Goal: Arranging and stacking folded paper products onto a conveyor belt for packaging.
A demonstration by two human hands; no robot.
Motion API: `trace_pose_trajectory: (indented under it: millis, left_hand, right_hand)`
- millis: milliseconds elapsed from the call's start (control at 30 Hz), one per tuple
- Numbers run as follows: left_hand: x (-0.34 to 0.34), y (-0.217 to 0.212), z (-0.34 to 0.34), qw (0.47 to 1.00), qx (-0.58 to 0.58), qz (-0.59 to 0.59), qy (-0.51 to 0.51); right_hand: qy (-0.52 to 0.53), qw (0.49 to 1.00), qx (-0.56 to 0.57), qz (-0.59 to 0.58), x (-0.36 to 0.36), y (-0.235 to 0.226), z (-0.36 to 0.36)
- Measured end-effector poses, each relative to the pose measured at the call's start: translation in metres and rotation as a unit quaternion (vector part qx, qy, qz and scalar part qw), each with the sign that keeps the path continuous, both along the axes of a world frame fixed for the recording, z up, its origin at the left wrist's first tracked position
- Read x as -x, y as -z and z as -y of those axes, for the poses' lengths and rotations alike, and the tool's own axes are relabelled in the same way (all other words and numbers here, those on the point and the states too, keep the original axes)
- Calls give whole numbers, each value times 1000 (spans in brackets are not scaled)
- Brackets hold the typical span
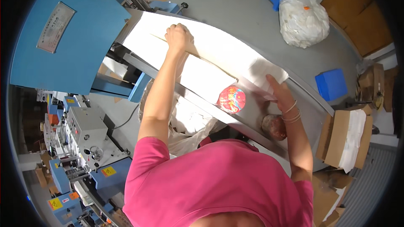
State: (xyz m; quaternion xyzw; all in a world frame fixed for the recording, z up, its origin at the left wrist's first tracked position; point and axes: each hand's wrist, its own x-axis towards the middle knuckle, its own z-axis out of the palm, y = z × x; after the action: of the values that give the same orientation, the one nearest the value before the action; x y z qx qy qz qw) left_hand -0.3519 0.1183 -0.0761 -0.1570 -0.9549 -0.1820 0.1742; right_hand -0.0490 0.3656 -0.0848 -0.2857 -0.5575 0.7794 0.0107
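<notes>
A long white stack, paper-like and glaring in the light (223,46), lies along the metal table (193,96). My left hand (179,38) is closed, its curled fingers resting on the white material towards the left end; what they pinch, if anything, is hidden. At the other end, my right hand (278,90) grips the edge of the long stack, thumb showing and the other fingers mostly hidden. Nearer to me lies a shorter white stack (206,77). By its right end is a round red, patterned piece (232,99). A brownish rounded object (274,127) sits beside my right wrist.
A blue machine (63,59) borders the table on the left. Below the table's near edge hangs a clear plastic bag (185,120) with white pieces. To the right stand an open carton (343,136), a blue bin (331,85) and a stuffed white bag (304,21).
</notes>
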Motion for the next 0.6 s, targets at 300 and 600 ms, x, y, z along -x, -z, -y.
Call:
trace_pose_trajectory:
  millis: [300, 600]
  left_hand:
    - [11, 7, -12, 999, 19, -41, 23]
    - [-7, 7, -11, 998, 12, -49, 35]
  right_hand:
    - [31, 999, 2, 41, -8, -2, -12]
    - [18, 996, -15, 87, -20, 5, -21]
